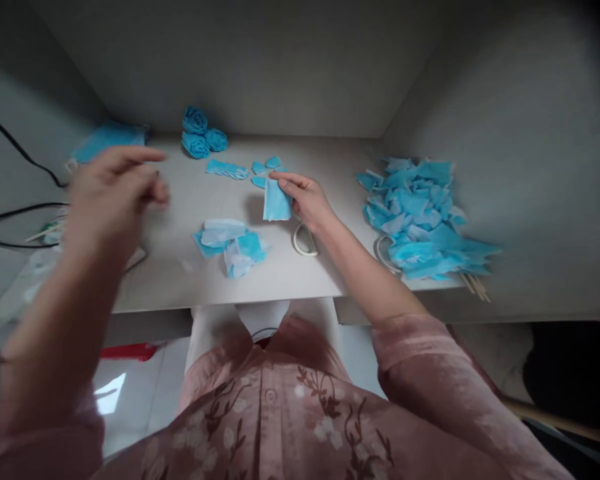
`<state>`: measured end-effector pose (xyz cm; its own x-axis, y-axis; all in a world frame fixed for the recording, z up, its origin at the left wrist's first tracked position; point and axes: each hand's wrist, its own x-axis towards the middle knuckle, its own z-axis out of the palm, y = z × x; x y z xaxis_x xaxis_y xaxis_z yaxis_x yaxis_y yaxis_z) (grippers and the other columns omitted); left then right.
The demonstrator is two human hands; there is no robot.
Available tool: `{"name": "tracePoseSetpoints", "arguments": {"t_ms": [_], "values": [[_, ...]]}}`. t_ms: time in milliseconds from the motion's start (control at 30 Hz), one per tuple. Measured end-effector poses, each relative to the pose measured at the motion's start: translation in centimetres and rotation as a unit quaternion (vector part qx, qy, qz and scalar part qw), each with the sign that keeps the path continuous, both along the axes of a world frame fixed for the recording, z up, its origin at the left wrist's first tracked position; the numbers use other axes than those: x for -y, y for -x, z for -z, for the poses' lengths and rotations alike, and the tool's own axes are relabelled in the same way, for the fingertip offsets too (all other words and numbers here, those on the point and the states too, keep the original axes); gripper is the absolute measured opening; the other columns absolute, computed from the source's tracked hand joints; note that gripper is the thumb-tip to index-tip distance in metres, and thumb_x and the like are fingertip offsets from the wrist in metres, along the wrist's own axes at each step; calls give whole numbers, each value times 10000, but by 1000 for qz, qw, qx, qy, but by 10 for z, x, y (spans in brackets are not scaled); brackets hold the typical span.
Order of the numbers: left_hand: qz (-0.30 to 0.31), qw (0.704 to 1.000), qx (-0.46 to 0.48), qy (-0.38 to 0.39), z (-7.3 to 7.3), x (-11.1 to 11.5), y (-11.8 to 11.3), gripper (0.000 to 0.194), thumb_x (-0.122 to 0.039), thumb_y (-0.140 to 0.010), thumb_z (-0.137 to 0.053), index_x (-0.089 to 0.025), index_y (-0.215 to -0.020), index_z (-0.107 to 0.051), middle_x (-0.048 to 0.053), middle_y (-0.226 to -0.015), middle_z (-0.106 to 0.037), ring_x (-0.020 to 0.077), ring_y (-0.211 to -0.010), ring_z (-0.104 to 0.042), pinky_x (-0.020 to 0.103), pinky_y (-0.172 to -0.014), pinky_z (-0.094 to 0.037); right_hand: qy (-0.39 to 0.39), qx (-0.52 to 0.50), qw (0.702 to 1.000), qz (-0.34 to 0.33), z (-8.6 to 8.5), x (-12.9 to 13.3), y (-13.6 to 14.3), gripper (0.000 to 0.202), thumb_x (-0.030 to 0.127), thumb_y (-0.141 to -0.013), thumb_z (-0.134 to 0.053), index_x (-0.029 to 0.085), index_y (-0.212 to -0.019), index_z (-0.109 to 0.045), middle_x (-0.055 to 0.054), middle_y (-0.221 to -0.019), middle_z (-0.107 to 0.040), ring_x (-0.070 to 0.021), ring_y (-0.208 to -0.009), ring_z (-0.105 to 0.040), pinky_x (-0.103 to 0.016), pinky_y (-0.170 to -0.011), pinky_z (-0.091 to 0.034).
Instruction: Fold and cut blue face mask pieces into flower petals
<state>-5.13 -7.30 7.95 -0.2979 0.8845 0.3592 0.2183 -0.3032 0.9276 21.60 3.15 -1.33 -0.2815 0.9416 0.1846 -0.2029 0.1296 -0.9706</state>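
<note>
The folded blue mask-fabric piece (277,204) is near the centre of the frame, pinched by the right hand (307,200) between thumb and fingers at its upper right part. It looks very light and soft, so I judge that it will bend easily and its layers may slide open. It will probably not break from a fall, but it can crease or tear if it is pulled hard. A good place to take hold is the folded top edge, with a gentle flat pinch which keeps the layers together.

The left hand (115,193) is well apart from it, raised at the left of the frame. This hand is blurred, with the index finger pointing toward the right and the others curled; I cannot tell if something is between its fingertips.

Just behind the held piece are small blue petal-shaped cutouts (273,162), and to their left a row of overlapping blue pieces (227,170). Three rolled blue fabric roses (196,145) stand above this row. Loose blue and white scraps (240,253) lie left of and below the held piece, on the pale tabletop (285,283). The big heap of blue scraps (420,207) is at the right of the frame, with thin wooden sticks (476,287) at its lower end.
</note>
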Motion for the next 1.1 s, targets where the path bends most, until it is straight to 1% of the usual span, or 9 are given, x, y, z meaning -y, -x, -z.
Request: {"name": "tracePoseSetpoints", "arguments": {"t_ms": [33,167,267,333,467,567,700,833,1100], "values": [[15,1000,-1,18,6,-9,-14,157,-86,-899,-648,-166,-945,-774,-52,-600,-636,69,-547,-545,180,-565,-453,-1,4,1000,-1,0,0,0,427,566,-743,-820,274,-1054,-817,-19,-1199,-786,-229,-1183,-669,-367,-1003,-531],[129,983,-25,127,28,-41,-69,111,-151,-894,-702,-161,-951,-796,-2,-848,-757,79,-684,-602,179,-604,-471,-13,18,1000,6,-2,3,0,456,573,-744,-819,270,-1084,-813,-20,-1177,-785,-224,-1149,-683,-365,-983,-542],[230,954,10,193,42,-56,-89,200,-311,-911,-705,-147,-808,-755,21,-725,-708,114,-660,-631,199,-585,-470,-29,21,999,17,-5,5,1,454,573,-747,-814,262,-1077,-811,-24,-1168,-784,-228,-1150,-682,-364,-979,-545],[257,944,42,204,49,-62,-91,305,-395,-871,-748,-150,-697,-694,18,-636,-663,116,-590,-612,211,-568,-465,-46,23,998,31,-6,7,2,436,561,-762,-805,256,-1073,-808,-29,-1177,-783,-229,-1164,-677,-370,-996,-540],[230,956,92,156,56,-69,-88,255,-349,-761,-832,-161,-668,-686,-11,-563,-615,98,-515,-548,212,-501,-413,-60,36,996,61,-8,11,3,410,547,-806,-771,263,-1101,-794,-34,-1181,-776,-231,-1174,-668,-375,-993,-547],[212,961,127,121,58,-72,-85,151,-282,-742,-812,-165,-727,-717,-15,-599,-626,100,-530,-545,218,-472,-393,-26,36,997,63,-9,12,3,479,589,-842,-723,289,-1213,-757,-20,-1089,-769,-202,-1049,-688,-354,-906,-577],[189,961,181,94,61,-71,-83,102,-235,-738,-783,-166,-774,-717,-18,-671,-644,106,-599,-591,215,-509,-476,10,-6,1000,28,-12,13,2,616,699,-854,-660,278,-1301,-710,-28,-1050,-765,-170,-942,-695,-320,-840,-591],[176,955,224,80,63,-67,-83,140,-216,-720,-813,-149,-767,-700,-22,-689,-643,100,-620,-620,224,-578,-565,24,-16,1000,7,-13,15,3,673,762,-825,-650,245,-1248,-730,-44,-1060,-774,-168,-943,-706,-303,-844,-591],[187,946,259,53,71,-63,-80,162,-244,-712,-846,-137,-763,-735,-2,-672,-665,109,-637,-649,228,-604,-612,2,-57,998,35,-15,20,4,508,666,-826,-724,263,-1136,-711,-7,-929,-721,-142,-861,-677,-276,-791,-577]]}}
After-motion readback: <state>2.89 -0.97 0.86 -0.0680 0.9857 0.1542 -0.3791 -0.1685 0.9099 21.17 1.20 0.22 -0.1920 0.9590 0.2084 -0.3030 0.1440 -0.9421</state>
